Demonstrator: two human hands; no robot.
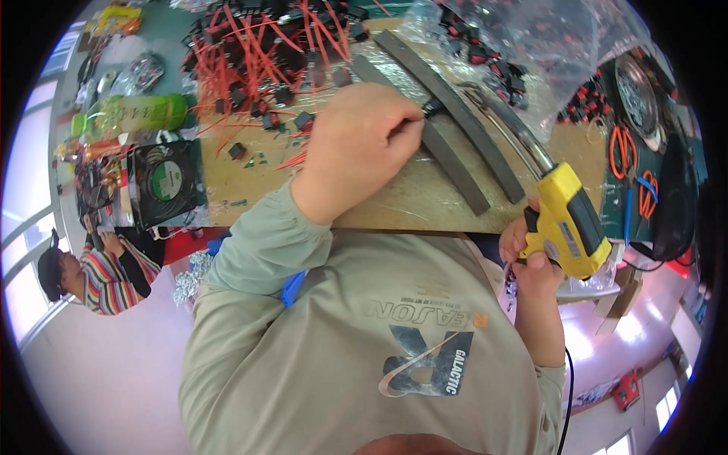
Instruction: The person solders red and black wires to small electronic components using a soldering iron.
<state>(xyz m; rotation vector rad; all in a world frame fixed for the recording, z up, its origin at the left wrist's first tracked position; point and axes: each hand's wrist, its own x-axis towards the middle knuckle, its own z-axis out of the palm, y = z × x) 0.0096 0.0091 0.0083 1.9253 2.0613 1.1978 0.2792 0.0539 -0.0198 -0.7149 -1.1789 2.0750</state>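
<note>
My left hand (pixel 362 144) is closed over the middle of the bench, knuckles up. Its fingertips are turned away, so what they pinch is hidden. A small black part (pixel 431 107) shows right beside them, between two long dark strips (pixel 462 114) lying side by side. My right hand (pixel 531 254) is wrapped round the grip of a yellow and black soldering gun (pixel 572 220), fingers at its trigger. The gun's metal barrel (pixel 541 158) slants up and left across the far ends of the strips, its tip near the small black part.
Red wires with black switches (pixel 250 45) are heaped at the far left. Black and red switches (pixel 485 57) lie under clear plastic. A fan (pixel 163 182) and green bottle (pixel 144 112) stand left; orange-handled scissors (pixel 623 152) lie right. Another person (pixel 106 273) sits beyond the left.
</note>
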